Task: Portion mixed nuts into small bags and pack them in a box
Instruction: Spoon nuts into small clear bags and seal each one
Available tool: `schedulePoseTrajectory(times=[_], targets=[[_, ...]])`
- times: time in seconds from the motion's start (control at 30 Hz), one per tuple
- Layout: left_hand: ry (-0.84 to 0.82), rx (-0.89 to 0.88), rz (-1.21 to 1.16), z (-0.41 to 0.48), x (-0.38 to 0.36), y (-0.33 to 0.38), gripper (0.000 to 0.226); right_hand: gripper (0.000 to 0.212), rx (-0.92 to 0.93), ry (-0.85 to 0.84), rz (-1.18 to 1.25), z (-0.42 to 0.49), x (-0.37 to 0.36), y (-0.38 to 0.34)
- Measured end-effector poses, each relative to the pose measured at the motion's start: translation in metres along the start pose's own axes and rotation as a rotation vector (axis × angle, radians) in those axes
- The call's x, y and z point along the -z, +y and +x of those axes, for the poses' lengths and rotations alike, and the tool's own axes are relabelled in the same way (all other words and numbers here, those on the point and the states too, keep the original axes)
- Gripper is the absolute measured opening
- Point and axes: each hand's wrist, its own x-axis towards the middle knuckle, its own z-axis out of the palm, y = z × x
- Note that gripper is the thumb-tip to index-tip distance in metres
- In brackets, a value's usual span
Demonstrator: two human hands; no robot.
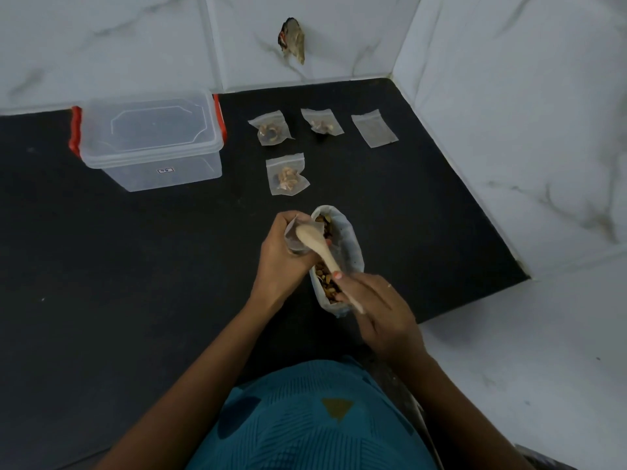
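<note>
- Head view: your left hand (280, 257) curled round a small open bag (293, 244) and held its mouth upward, just beside the large bag (349, 249) of mixed nuts (324, 283) that stood on the black counter (135, 266).
- Your right hand (380, 313) pinched the handle of the wooden spoon (319, 247). The spoon's bowl lay over the mouth of the small bag. I could not tell whether any nuts were on it.
- Three filled bags (287, 178) lay farther back, and one empty bag (374, 128) lay flat to the right of them.
- The clear box (149, 140) stood at the left, well apart from the bags, with its lid on.
- In my judgement you were in the portioning step, filling the fourth bag. The packing was not yet begun.
- The next move called for tipping the spoon fully inside the mouth while your left fingers kept it wide. The spoon looked broad for that opening, so nuts could fall on the counter. After that, the bag needed sealing.
</note>
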Motion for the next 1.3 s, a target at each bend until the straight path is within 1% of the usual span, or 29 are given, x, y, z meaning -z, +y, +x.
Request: schedulePoseTrajectory(times=[0.03,0.17,0.2,0.27,0.37,0.47,0.5,0.57,0.7,0.83,0.93,1.0,1.1,1.17,1.2,1.3], targets=[[-0.005,0.007,-0.001,0.000,0.001,-0.001,0.040,0.025,-0.109,0.044,0.099,0.003,0.002,-0.002],[-0.011,0.011,0.028,0.000,0.001,-0.005,0.042,0.021,-0.642,0.244,0.526,0.015,0.011,-0.009],[-0.016,0.008,0.041,0.001,0.001,-0.005,0.043,0.019,-0.737,0.281,0.626,0.017,0.012,-0.009],[-0.025,-0.001,0.060,0.001,0.000,-0.004,0.044,0.017,-0.834,0.328,0.724,0.019,0.014,-0.007],[-0.030,-0.010,0.088,0.001,0.000,-0.003,0.044,0.016,-0.847,0.342,0.766,0.021,0.016,-0.007],[-0.019,-0.005,0.077,0.001,0.003,-0.003,0.042,0.020,-0.886,0.391,0.778,0.022,0.019,-0.004],[-0.016,0.003,0.073,0.000,0.005,-0.003,0.040,0.021,-0.916,0.419,0.763,0.022,0.020,0.000],[-0.013,0.017,0.075,-0.001,0.009,-0.005,0.037,0.017,-0.943,0.435,0.652,0.018,0.021,0.009],[-0.041,0.089,0.058,-0.008,0.016,-0.014,0.032,0.016,-0.918,0.274,0.382,0.001,0.015,0.027],[-0.110,0.135,0.084,-0.013,0.018,-0.023,0.029,0.013,-0.813,0.114,0.200,-0.016,0.003,0.040],[-0.146,0.181,0.086,-0.016,0.016,-0.031,0.026,0.017,-0.728,0.058,0.151,-0.020,-0.006,0.041],[-0.149,0.193,0.085,-0.017,0.013,-0.032,0.024,0.015,-0.723,0.024,0.140,-0.019,-0.011,0.039],[-0.141,0.189,0.103,-0.017,0.012,-0.035,0.024,0.022,-0.713,0.037,0.164,-0.015,-0.015,0.036],[-0.131,0.196,0.142,-0.016,0.012,-0.039,0.026,0.015,-0.766,0.060,0.192,-0.014,-0.018,0.033],[-0.127,0.212,0.148,-0.016,0.012,-0.041,0.026,0.013,-0.826,0.082,0.220,-0.013,-0.019,0.031],[-0.157,0.290,0.113,-0.016,0.013,-0.040,0.021,0.017,-1.058,0.186,0.339,-0.009,-0.024,0.031]])
